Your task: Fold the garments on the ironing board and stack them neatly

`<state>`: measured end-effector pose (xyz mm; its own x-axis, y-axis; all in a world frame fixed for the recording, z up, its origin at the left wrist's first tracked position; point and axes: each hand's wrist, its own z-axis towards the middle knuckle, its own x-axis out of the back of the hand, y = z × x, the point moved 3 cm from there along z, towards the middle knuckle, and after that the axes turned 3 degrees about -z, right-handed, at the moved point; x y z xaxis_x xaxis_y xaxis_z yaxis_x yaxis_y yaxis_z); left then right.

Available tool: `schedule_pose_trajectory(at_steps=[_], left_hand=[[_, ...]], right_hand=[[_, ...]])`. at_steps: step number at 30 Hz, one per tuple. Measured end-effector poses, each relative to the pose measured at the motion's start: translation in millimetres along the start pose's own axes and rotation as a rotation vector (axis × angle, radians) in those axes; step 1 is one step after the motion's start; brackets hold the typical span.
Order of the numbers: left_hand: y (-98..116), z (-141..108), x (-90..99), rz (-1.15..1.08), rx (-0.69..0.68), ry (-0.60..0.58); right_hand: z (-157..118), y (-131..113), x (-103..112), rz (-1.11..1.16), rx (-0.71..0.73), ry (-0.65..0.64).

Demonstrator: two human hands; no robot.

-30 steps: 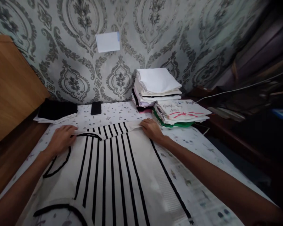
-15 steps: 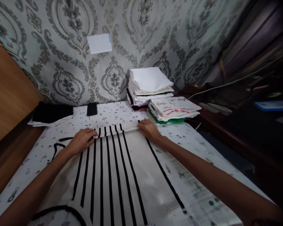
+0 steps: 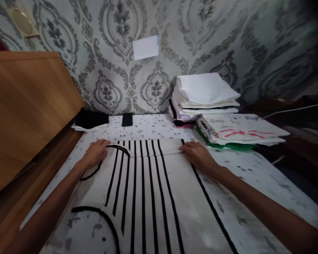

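A white knit tank top [image 3: 172, 197] with black stripes and black trim lies spread on the patterned cloth, its far edge folded over into a narrow band. At the left end of that band, by the black-edged armhole, my left hand [image 3: 96, 153] is closed on the fabric. My right hand [image 3: 198, 155] pinches the opposite end of the band, at the black-trimmed hem. Between my hands the band runs fairly straight. My fingertips are partly hidden by the hands themselves.
Behind my right hand stand a stack of folded white clothes [image 3: 208, 88] and a lower pile of folded fabric [image 3: 241, 128] with red print. A black phone [image 3: 127, 119] and folded black cloth [image 3: 92, 119] lie near the wall. A wooden cabinet [image 3: 29, 116] borders the left side.
The view has turned left. My left hand has shifted outward along the folded band to the armhole, so my hands are farther apart. The right hand stays at the hem end.
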<state>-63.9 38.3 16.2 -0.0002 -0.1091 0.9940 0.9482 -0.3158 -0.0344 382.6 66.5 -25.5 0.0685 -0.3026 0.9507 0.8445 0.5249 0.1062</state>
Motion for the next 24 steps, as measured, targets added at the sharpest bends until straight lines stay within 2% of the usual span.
schedule_pose_trajectory(at_steps=[3,7,11,15,20,22,24], left_hand=[[-40.4,-14.0,0.8,0.071,0.116,-0.005],[-61.0,-19.1,-4.8,0.041,0.182,0.023],[-59.6,-14.1,-4.9,0.068,0.199,-0.011],[-57.5,-8.4,4.2,0.161,0.227,-0.068],[-56.1,-8.8,10.3,0.164,0.246,-0.108],[-49.7,-6.5,10.4,0.187,0.226,-0.051],[-34.0,-0.2,9.3,0.136,0.183,0.051]], right_hand=[[0.2,-1.5,-1.0,-0.003,0.005,0.01],[1.8,-6.3,0.9,-0.012,-0.012,-0.011],[4.2,-10.5,5.0,-0.022,-0.031,-0.054],[3.8,-14.9,10.3,-0.016,-0.037,-0.069],[-2.9,-19.1,18.1,-0.003,-0.057,-0.108],[-4.7,-20.0,22.9,0.025,-0.068,-0.136],[-3.7,-20.9,28.0,0.071,-0.086,-0.15]])
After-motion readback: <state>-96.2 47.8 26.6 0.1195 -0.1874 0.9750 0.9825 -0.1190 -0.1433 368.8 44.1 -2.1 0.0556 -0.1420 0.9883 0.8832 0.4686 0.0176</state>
